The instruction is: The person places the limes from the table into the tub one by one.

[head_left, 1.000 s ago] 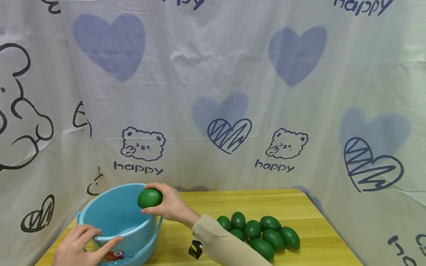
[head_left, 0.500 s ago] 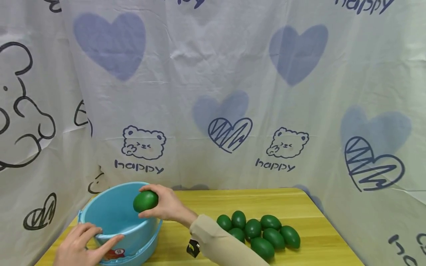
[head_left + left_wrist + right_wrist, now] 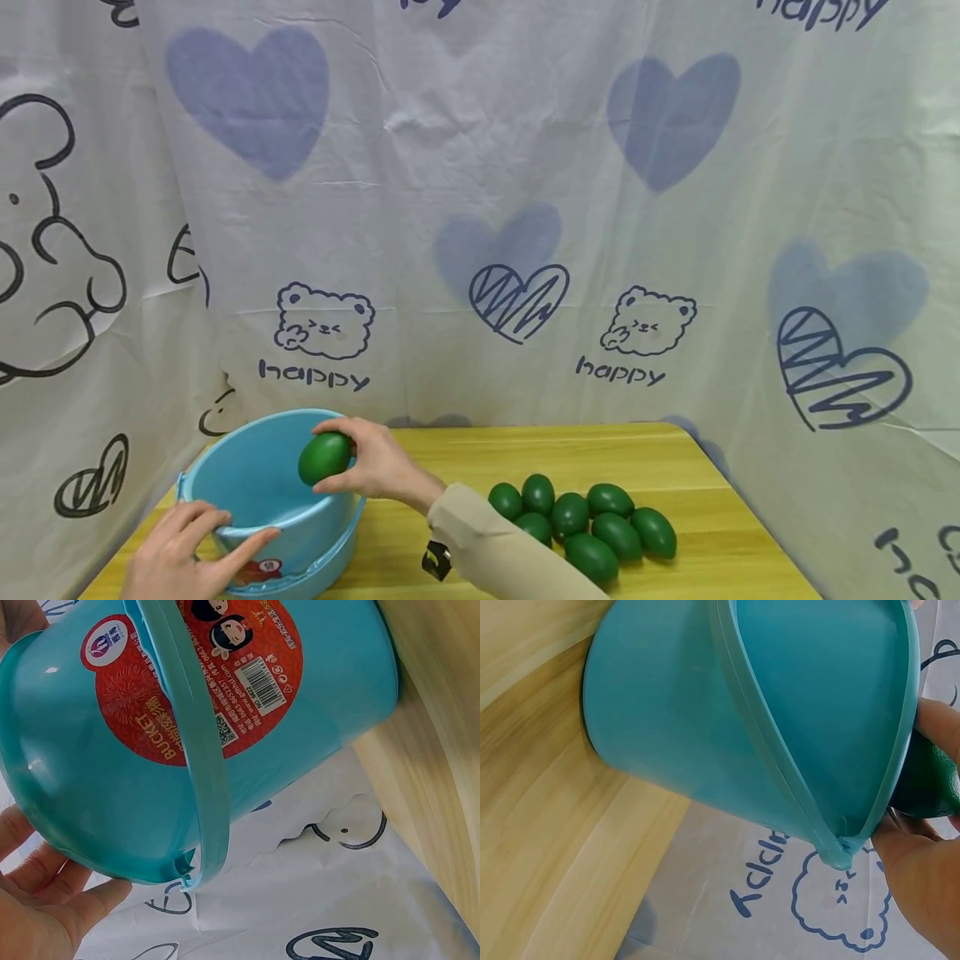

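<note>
On the left of the table stands a blue bucket (image 3: 255,475). My left hand (image 3: 180,550) holds its near rim; in the left wrist view that hand's fingertips (image 3: 97,900) touch the rim edge. Over the bucket's right side, my right hand (image 3: 382,467) grips a dark green avocado (image 3: 325,458) between thumb and fingers. In the right wrist view the avocado (image 3: 926,780) is partly hidden by the bucket rim and the hand. Several more avocados (image 3: 570,517) lie grouped on the table to the right of the sleeve.
The bucket's handle (image 3: 202,750) hangs down along its outer wall, across a red label (image 3: 262,675). Yellow wood-grain tabletop (image 3: 442,454) lies beneath everything. A pale printed cloth (image 3: 450,167) rises behind and on both sides.
My right hand has shifted slightly left over the bucket, and the avocado in it has tilted more upright. The left hand stays on the rim. The grouped avocados have not moved.
</note>
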### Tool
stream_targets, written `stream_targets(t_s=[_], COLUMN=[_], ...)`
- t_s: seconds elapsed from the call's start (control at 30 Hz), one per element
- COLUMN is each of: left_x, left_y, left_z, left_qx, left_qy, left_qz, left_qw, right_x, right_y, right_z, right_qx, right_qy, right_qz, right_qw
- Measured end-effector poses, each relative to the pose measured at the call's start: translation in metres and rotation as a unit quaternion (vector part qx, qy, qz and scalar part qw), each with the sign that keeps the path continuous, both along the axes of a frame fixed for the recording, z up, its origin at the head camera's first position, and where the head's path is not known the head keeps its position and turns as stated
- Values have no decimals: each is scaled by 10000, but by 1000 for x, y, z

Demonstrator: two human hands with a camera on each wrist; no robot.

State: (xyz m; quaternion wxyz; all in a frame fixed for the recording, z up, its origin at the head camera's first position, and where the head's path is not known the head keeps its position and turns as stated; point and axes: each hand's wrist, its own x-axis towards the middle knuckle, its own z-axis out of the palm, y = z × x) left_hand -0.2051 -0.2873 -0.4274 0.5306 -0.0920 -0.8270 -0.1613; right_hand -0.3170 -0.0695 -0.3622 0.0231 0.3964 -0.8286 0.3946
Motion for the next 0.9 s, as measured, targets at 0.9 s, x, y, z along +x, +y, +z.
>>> stream_targets(t_s=[0.9], left_x=[-11], left_y=[4], left_z=[-1], left_qx=[-260], left_qy=[307], left_qz=[-239], left_qw=[9989], right_x=[-3], right_y=[13], right_z=[-7], right_qx=[-864], right_qy=[-723], right_qz=[305], right_qw=[9932])
